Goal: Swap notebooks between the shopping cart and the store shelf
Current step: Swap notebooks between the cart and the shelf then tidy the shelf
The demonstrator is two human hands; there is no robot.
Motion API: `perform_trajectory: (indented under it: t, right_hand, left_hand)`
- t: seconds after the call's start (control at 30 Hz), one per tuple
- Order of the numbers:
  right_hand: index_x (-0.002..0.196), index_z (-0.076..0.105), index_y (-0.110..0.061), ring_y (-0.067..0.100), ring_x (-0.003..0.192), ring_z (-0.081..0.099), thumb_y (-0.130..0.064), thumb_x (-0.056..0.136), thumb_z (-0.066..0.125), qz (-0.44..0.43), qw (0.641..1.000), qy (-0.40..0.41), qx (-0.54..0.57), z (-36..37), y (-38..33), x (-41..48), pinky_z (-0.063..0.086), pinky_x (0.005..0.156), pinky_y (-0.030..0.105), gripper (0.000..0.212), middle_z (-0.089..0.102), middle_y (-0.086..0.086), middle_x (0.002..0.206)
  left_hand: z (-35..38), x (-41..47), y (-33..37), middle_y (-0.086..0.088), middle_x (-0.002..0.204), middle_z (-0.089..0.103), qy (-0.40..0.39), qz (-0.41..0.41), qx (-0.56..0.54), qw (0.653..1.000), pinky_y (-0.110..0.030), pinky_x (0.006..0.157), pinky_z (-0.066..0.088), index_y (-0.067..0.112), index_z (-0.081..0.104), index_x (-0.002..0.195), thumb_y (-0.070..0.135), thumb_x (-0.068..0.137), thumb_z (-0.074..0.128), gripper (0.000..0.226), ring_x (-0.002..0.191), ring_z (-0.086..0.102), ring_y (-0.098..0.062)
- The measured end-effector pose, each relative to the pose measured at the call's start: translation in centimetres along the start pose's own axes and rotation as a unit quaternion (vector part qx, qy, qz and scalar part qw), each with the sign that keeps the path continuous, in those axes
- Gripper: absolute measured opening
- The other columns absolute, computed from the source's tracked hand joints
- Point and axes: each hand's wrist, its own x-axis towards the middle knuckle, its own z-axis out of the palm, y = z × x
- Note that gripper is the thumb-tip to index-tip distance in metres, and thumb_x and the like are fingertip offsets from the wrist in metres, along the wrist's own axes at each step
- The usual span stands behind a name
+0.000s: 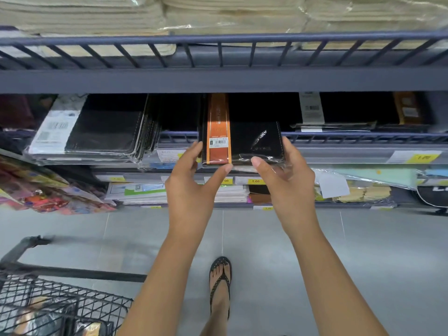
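Note:
A black notebook in clear wrap, with an orange paper band down its left side, sticks out over the front rail of the middle store shelf. My left hand grips its left edge, thumb under the orange band. On the right edge my right hand holds it, thumb on the lower front. The wire shopping cart is at the bottom left; wrapped items lie in it, blurred.
A stack of black notebooks leans on the shelf to the left, and more lie to the right. Beige folded goods fill the top shelf. Lower shelves hold paper pads and colourful packs. My sandalled foot stands on grey floor tiles.

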Motion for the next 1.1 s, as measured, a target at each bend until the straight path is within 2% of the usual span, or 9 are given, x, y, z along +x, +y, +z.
perform_trajectory:
  t: [0.17,0.4,0.5,0.6,0.73,0.8,0.9,1.03,1.1]
  right_hand:
    - [0.138,0.048,-0.015,0.005,0.111,0.062,-0.014,0.085,0.072,-0.015,1.000,0.009,0.018,0.9,0.1,0.4,0.049,0.100,0.031,0.058,0.066,-0.006,0.122]
    - [0.138,0.048,-0.024,0.008,0.121,0.055,-0.037,0.079,0.075,-0.019,0.999,0.020,-0.045,1.0,0.5,1.7,0.049,0.101,0.034,0.066,0.060,-0.007,0.130]
    - [0.136,0.048,-0.024,0.003,0.120,0.051,-0.038,0.079,0.075,-0.015,0.998,0.018,-0.061,0.8,0.1,2.1,0.045,0.100,0.020,0.065,0.058,-0.014,0.128]
    - [0.136,0.047,-0.021,0.001,0.113,0.050,-0.037,0.082,0.072,-0.010,0.997,0.006,-0.082,0.4,-0.5,1.6,0.039,0.084,-0.001,0.062,0.056,-0.014,0.123]
    - [0.143,0.037,-0.017,0.017,0.127,0.043,-0.048,0.085,0.065,0.010,0.987,-0.015,-0.162,-0.9,-0.3,-1.5,0.038,0.099,0.028,0.071,0.049,0.004,0.136]
    - [0.145,0.035,-0.011,0.029,0.131,0.037,-0.051,0.085,0.062,-0.013,0.956,-0.022,-0.294,-2.3,0.1,-3.6,0.035,0.106,0.041,0.076,0.046,0.012,0.140]
    - [0.143,0.035,-0.005,0.039,0.125,0.039,-0.046,0.090,0.057,-0.067,0.878,-0.049,-0.472,-5.0,-0.5,-7.8,0.033,0.102,0.046,0.071,0.048,0.020,0.137]
    - [0.133,0.047,-0.001,0.045,0.116,0.045,-0.039,0.084,0.065,-0.142,0.800,-0.090,-0.577,-7.7,-2.0,-14.0,0.041,0.089,0.051,0.064,0.054,0.026,0.124]
    - [0.137,0.043,-0.005,0.043,0.120,0.041,-0.039,0.087,0.061,-0.145,0.776,-0.118,-0.603,-8.8,-3.2,-16.7,0.039,0.092,0.049,0.063,0.049,0.023,0.129]
  left_hand:
    - [0.3,0.6,0.2,0.004,0.126,0.066,0.030,-0.023,-0.044,0.998,-0.031,0.105,0.045,0.013,0.058,0.132,0.027,0.074,0.080,0.064,0.119,0.059,-0.005]
    - [0.6,1.0,0.9,0.015,0.111,0.067,0.074,-0.008,-0.006,0.997,-0.029,0.098,0.050,0.020,0.066,0.122,0.033,0.074,0.079,0.051,0.107,0.063,-0.003]
    - [0.8,1.3,0.6,0.009,0.114,0.069,0.073,0.002,0.019,0.997,-0.029,0.097,0.050,0.021,0.066,0.123,0.035,0.076,0.078,0.050,0.107,0.062,-0.007]
    - [0.7,0.9,0.7,0.006,0.125,0.064,0.057,0.011,0.073,0.996,-0.029,0.103,0.045,0.019,0.059,0.131,0.041,0.081,0.073,0.057,0.119,0.056,-0.009]
    - [-0.1,-2.6,1.1,-0.006,0.141,0.050,0.065,0.011,0.157,0.985,-0.036,0.106,0.036,0.012,0.044,0.142,0.046,0.088,0.064,0.067,0.131,0.042,-0.023]
    - [-0.7,-5.2,0.9,-0.012,0.142,0.048,0.053,0.018,0.233,0.971,-0.039,0.106,0.033,0.008,0.044,0.140,0.044,0.090,0.062,0.065,0.131,0.040,-0.031]
    - [-1.8,-9.5,1.0,-0.015,0.149,0.041,-0.018,0.014,0.362,0.932,-0.044,0.113,0.026,0.011,0.040,0.143,0.049,0.091,0.056,0.066,0.137,0.033,-0.035]
    - [-3.6,-15.6,3.1,-0.014,0.157,0.025,-0.087,0.001,0.451,0.888,-0.045,0.117,0.016,0.019,0.028,0.150,0.053,0.091,0.051,0.071,0.144,0.018,-0.037]
    - [-4.9,-18.4,4.4,-0.014,0.159,0.021,-0.109,0.015,0.474,0.873,-0.047,0.117,0.014,0.021,0.025,0.151,0.054,0.092,0.048,0.071,0.145,0.013,-0.038]
